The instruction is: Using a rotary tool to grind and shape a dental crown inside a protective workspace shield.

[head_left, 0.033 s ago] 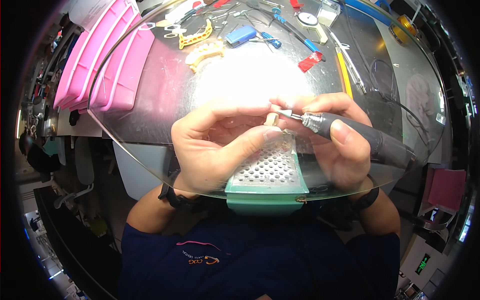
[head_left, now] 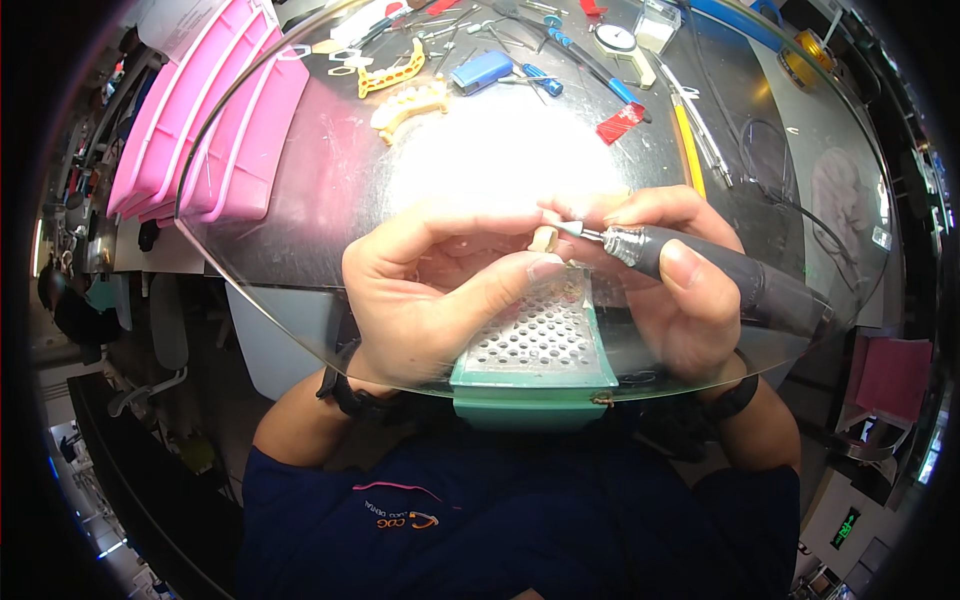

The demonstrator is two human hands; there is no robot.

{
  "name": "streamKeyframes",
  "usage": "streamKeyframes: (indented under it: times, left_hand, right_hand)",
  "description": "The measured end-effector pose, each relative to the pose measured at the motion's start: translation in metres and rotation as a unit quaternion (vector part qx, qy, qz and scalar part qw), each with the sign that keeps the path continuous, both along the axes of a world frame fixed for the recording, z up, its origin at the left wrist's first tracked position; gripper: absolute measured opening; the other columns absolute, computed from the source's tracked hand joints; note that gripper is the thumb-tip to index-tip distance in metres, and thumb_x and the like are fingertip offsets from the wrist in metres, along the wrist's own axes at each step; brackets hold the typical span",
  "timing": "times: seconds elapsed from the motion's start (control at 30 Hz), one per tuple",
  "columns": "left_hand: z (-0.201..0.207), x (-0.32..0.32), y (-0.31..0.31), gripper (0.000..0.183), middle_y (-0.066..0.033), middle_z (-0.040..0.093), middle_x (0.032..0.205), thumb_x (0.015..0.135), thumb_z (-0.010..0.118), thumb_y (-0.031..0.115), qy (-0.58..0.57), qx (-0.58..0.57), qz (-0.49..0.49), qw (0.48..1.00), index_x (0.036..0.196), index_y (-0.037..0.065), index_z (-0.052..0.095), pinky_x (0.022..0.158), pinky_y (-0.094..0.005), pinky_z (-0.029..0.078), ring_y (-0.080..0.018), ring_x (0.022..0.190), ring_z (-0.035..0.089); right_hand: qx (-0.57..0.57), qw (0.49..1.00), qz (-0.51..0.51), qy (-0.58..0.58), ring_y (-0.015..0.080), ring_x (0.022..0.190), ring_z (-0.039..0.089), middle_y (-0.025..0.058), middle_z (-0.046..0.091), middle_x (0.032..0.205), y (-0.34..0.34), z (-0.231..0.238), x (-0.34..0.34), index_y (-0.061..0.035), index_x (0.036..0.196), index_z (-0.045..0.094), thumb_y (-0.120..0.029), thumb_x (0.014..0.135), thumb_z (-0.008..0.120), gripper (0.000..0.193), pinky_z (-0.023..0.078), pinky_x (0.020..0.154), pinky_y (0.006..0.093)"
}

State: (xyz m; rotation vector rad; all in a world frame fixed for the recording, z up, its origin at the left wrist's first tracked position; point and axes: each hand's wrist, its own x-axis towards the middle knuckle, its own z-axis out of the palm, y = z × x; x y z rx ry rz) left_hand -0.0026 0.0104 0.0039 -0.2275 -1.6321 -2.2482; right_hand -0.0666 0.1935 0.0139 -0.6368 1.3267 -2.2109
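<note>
Pinched between the thumb and fingers of my left hand (head_left: 430,280) is a small cream-coloured dental crown (head_left: 543,240). My right hand (head_left: 690,290) is wrapped round a black dental handpiece (head_left: 735,275), gripped like a pen and pointing left. A pale cone-shaped grinding bit (head_left: 571,228) sits in its metal collar, its tip close to the crown; whether they touch I cannot tell. Both hands are above a green-edged tray with a perforated metal plate (head_left: 535,335). My fingertips meet in front of a brightly lit patch of bench.
A clear curved shield (head_left: 240,275) spans the work area. Pink stacked trays (head_left: 215,130) stand at left. Across the bench are yellowish dental models (head_left: 410,105), a blue block (head_left: 482,72), a yellow pencil (head_left: 689,150), a round dial gauge (head_left: 614,38) and a cable (head_left: 800,210).
The crown has tilted slightly in my left fingers. The handpiece and both hands stay nearly in place.
</note>
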Motion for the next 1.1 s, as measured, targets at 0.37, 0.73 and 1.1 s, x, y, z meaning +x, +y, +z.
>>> streamKeyframes:
  times: [0.37,0.73,1.1]
  left_hand:
    - [-0.002,0.002,-0.008,0.024,-0.0211,0.065,0.101,0.077,0.066,-0.014,0.006,-0.082,-0.023,0.996,0.099,-0.007,0.06,0.081,-0.0338,0.056,-0.0226,0.091,0.067]
    - [-0.002,0.001,-0.006,0.023,-0.0198,0.068,0.098,0.078,0.07,-0.01,-0.001,-0.054,-0.014,0.998,0.1,-0.009,0.064,0.083,-0.0324,0.055,-0.0206,0.091,0.067]
    - [-0.003,0.001,-0.011,0.024,-0.0223,0.064,0.103,0.078,0.063,-0.016,0.018,-0.107,-0.031,0.994,0.1,-0.006,0.06,0.082,-0.0354,0.055,-0.0238,0.093,0.066]
  right_hand:
    - [0.023,0.999,-0.006,0.028,0.0181,0.101,0.06,0.0144,0.064,0.108,0.001,-0.002,0.001,0.0028,0.108,0.058,-0.018,0.087,0.054,0.03,0.046,0.091,0.0339]
    - [0.045,0.998,-0.014,0.034,0.0164,0.097,0.06,0.0133,0.065,0.106,0.001,-0.001,0.0,0.0019,0.107,0.06,-0.019,0.087,0.054,0.029,0.046,0.088,0.0318]
    - [0.054,0.998,-0.016,0.026,0.0176,0.1,0.059,0.0142,0.064,0.108,0.002,0.002,0.001,0.0021,0.106,0.059,-0.017,0.087,0.053,0.028,0.046,0.089,0.0324]
